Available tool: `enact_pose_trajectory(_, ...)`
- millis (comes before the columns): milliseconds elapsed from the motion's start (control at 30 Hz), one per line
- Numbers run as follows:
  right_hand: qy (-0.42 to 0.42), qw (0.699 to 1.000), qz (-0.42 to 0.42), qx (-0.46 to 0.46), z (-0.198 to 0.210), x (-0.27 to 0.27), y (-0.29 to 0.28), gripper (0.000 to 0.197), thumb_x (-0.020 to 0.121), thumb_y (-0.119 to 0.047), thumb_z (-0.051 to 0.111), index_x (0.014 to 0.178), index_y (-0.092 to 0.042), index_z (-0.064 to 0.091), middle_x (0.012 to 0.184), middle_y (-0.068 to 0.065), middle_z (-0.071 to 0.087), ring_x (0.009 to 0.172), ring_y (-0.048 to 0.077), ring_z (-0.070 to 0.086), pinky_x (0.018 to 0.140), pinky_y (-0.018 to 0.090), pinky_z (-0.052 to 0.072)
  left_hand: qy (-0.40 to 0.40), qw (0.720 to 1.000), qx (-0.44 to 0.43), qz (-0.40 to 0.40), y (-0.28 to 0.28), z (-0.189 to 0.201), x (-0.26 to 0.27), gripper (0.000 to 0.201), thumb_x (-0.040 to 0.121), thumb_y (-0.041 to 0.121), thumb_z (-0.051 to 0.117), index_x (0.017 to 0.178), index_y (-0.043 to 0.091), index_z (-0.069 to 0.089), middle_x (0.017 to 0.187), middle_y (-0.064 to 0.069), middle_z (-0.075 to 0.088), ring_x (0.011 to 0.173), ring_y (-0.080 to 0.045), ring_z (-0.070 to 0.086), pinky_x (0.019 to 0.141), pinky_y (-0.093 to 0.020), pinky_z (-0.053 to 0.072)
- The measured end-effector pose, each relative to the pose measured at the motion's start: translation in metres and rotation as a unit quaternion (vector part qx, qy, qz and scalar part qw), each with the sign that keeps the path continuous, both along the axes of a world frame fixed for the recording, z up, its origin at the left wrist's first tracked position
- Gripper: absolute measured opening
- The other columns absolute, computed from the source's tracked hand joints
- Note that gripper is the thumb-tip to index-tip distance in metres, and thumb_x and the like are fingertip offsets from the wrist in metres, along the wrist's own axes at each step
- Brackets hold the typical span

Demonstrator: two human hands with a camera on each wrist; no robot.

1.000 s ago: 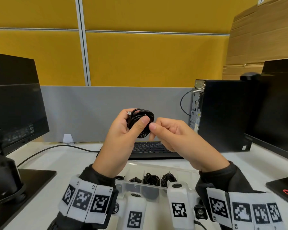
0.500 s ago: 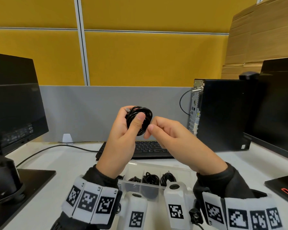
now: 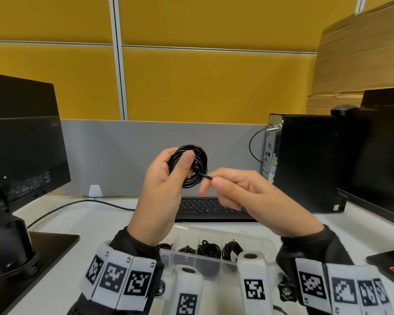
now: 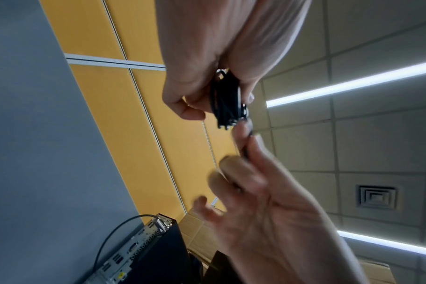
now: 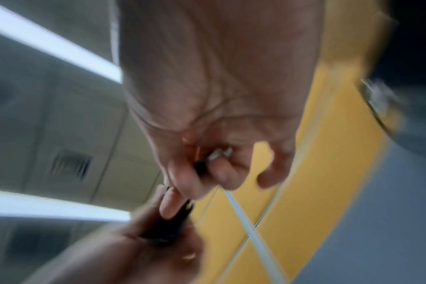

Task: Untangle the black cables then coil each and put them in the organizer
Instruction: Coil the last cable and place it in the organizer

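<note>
A black cable wound into a small coil (image 3: 189, 168) is held up in front of me, above the desk. My left hand (image 3: 168, 176) grips the coil, with the thumb pressed across its front. My right hand (image 3: 216, 183) pinches the cable's free end, which sticks out of the coil to the right. The left wrist view has the coil (image 4: 227, 100) edge-on between my left fingers, with the right hand (image 4: 246, 142) just below it. In the blurred right wrist view, the metal plug (image 5: 219, 153) shows inside my right fingers. The clear organizer (image 3: 255, 241) lies below, with several black coils in its compartments.
A black keyboard (image 3: 209, 208) lies behind the organizer. A monitor (image 3: 21, 142) and its base stand at the left, with a black cable (image 3: 77, 204) running across the white desk. A black computer tower (image 3: 305, 162) and another monitor (image 3: 384, 151) stand at the right.
My right hand has drawn away from the coil to the right and pulled the cable's end out a short way. The left hand keeps its hold on the coil.
</note>
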State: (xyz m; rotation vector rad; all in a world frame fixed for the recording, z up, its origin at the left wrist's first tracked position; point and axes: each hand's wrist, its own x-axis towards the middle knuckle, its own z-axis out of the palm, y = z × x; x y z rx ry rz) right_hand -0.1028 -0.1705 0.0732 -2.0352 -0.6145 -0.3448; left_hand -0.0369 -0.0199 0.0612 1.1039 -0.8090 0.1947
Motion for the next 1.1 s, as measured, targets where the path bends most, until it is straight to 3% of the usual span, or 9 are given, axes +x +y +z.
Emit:
enact_pose_trajectory(100,-0.138,0.946,-0.193,-0.219,0.0,0.0,-0.011,0.023,0.098,-0.042,0.037,0.095,-0.039,0.059,0.081,-0.014,0.05,0.088,0.002,0.041,0.079,0.026,0.031,-0.012,1.0,-0.002,0.024,-0.001,0.001,-0.003,0.029,0.075,0.037,0.055,0.092,0.014,0.056,0.066,0.017,0.062,0.07,0.0,0.056,0.074,-0.019,0.046)
enact_pose_trajectory(167,-0.189,0.914,-0.248,-0.26,0.002,-0.001,-0.01,0.023,0.094,-0.044,0.035,0.094,-0.043,0.058,0.093,-0.021,0.042,0.099,-0.002,0.032,0.083,0.022,0.025,-0.042,0.997,0.01,0.059,-0.003,0.004,-0.011,0.028,0.074,0.037,0.055,0.09,0.015,0.054,0.067,0.015,0.062,0.067,0.005,0.056,0.067,-0.012,0.045)
enact_pose_trajectory(233,-0.194,0.91,-0.253,-0.266,0.004,-0.003,-0.01,0.024,0.094,-0.044,0.035,0.094,-0.042,0.06,0.096,-0.021,0.039,0.099,-0.002,0.029,0.084,0.019,0.023,-0.059,0.994,0.009,0.094,-0.004,0.006,-0.015,0.026,0.073,0.037,0.056,0.088,0.016,0.054,0.072,0.01,0.062,0.068,0.004,0.057,0.066,-0.011,0.046)
enact_pose_trajectory(433,-0.128,0.961,-0.167,-0.178,0.007,-0.003,-0.013,0.02,0.096,-0.025,0.048,0.095,-0.033,0.067,0.077,-0.008,0.038,0.076,0.004,0.042,0.068,0.013,0.033,-0.054,0.991,-0.005,0.119,-0.009,0.004,-0.019,0.026,0.075,0.035,0.056,0.089,0.013,0.053,0.071,0.011,0.06,0.067,0.004,0.057,0.065,-0.01,0.044)
enact_pose_trajectory(600,-0.167,0.966,-0.189,-0.054,0.002,0.006,-0.013,0.019,0.091,-0.016,0.058,0.098,-0.028,0.071,0.086,-0.001,0.055,0.082,0.009,0.058,0.076,0.022,0.047,0.063,0.996,-0.054,-0.034,-0.02,-0.003,-0.02,0.033,0.075,0.035,0.053,0.094,0.008,0.053,0.068,0.012,0.063,0.075,-0.003,0.059,0.076,-0.021,0.049)
enact_pose_trajectory(767,-0.081,0.985,-0.095,0.122,0.001,0.008,-0.004,0.022,0.093,0.001,0.051,0.105,-0.003,0.069,0.093,0.014,0.072,0.083,0.017,0.069,0.076,0.02,0.055,0.13,0.985,-0.059,-0.101,-0.025,-0.005,-0.019,0.054,0.082,0.038,0.046,0.119,0.0,0.05,0.105,-0.009,0.065,0.102,-0.017,0.061,0.09,-0.03,0.048)
enact_pose_trajectory(933,0.036,0.98,-0.02,0.195,-0.001,0.008,-0.009,0.027,0.095,0.003,0.042,0.103,-0.002,0.068,0.098,0.016,0.072,0.089,0.019,0.069,0.076,0.022,0.054,0.11,0.994,0.015,-0.016,-0.032,-0.014,-0.019,0.047,0.076,0.049,0.048,0.105,0.012,0.049,0.108,-0.011,0.063,0.105,-0.02,0.061,0.095,-0.035,0.047)
enact_pose_trajectory(1033,0.063,0.975,0.019,0.21,0.001,0.007,-0.011,0.024,0.093,-0.013,0.051,0.107,-0.001,0.067,0.102,0.016,0.071,0.092,0.021,0.068,0.077,0.024,0.053,0.07,0.996,0.039,0.048,-0.037,-0.018,-0.019,0.049,0.075,0.053,0.045,0.102,0.012,0.047,0.097,-0.006,0.062,0.091,-0.01,0.06,0.084,-0.026,0.049)
enact_pose_trajectory(1100,0.064,0.979,-0.022,0.193,-0.003,0.009,-0.012,0.028,0.089,-0.02,0.058,0.107,-0.001,0.067,0.102,0.014,0.071,0.093,0.02,0.069,0.078,0.024,0.054,0.072,0.994,0.047,0.06,-0.041,-0.022,-0.017,0.049,0.076,0.052,0.044,0.101,0.011,0.047,0.093,-0.004,0.061,0.085,-0.006,0.059,0.075,-0.019,0.049)
